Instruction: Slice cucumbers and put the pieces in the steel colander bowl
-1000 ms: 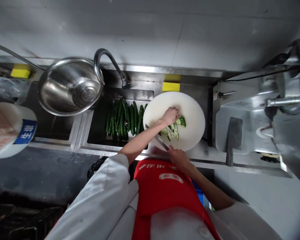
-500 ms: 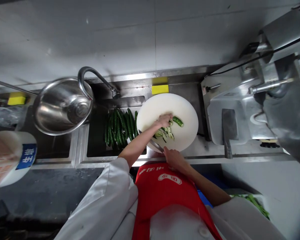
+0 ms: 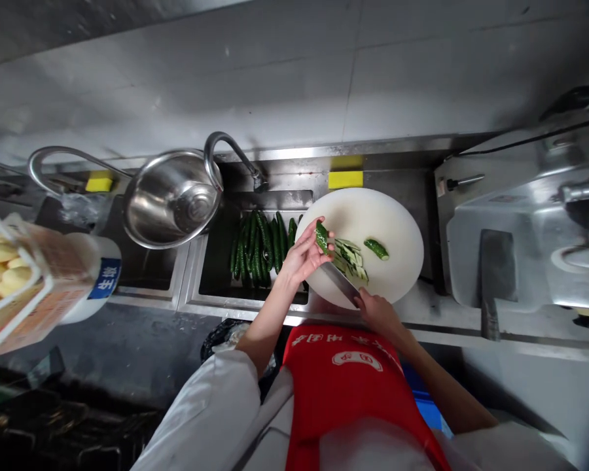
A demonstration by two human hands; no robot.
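My left hand (image 3: pixel 302 256) holds a short green cucumber piece (image 3: pixel 322 237) in its fingertips, raised over the left edge of the round white cutting board (image 3: pixel 397 226). My right hand (image 3: pixel 379 310) grips the handle of a knife (image 3: pixel 340 282) at the board's near edge, its blade lying flat towards the cut cucumber strips (image 3: pixel 351 256). Another cucumber piece (image 3: pixel 375 248) lies alone on the board to the right of the strips.
Several whole cucumbers (image 3: pixel 260 245) lie in the sink beside the board. A steel bowl (image 3: pixel 171 198) sits under the tap (image 3: pixel 230 152). A cleaver (image 3: pixel 492 275) rests on the steel machine at right. A basket of potatoes (image 3: pixel 0 261) stands at far left.
My left hand has lifted off the strips and drawn leftwards with a cucumber piece in its fingers. One piece stays on the board. The knife hand has kept its place.
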